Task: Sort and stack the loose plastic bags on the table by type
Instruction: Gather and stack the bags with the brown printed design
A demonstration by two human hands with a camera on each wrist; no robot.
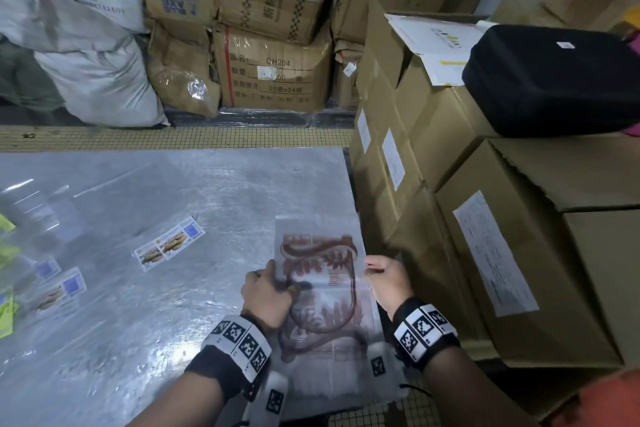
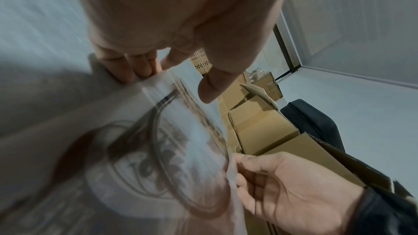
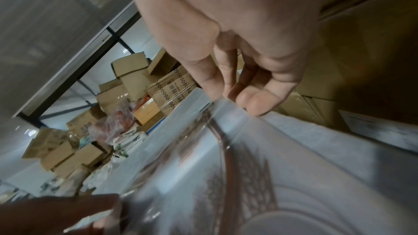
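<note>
A clear plastic bag with brown print (image 1: 322,253) is held over the near right corner of the steel table (image 1: 207,184). My left hand (image 1: 268,276) grips its left edge, fingers curled under the film (image 2: 135,67) and thumb above it. My right hand (image 1: 372,269) pinches the right edge (image 3: 248,99). The same bag fills the lower half of the left wrist view (image 2: 158,149) and of the right wrist view (image 3: 237,176). Small clear bags with a printed label (image 1: 169,243) lie mid-table, and more labelled bags (image 1: 59,288) sit further left. Yellow-green bags (image 1: 7,308) show at the left edge.
Stacked cardboard boxes (image 1: 485,253) stand tight against the table's right side, with a black case (image 1: 554,80) on top. More boxes (image 1: 273,66) and white sacks (image 1: 97,80) line the far side behind a tiled ledge.
</note>
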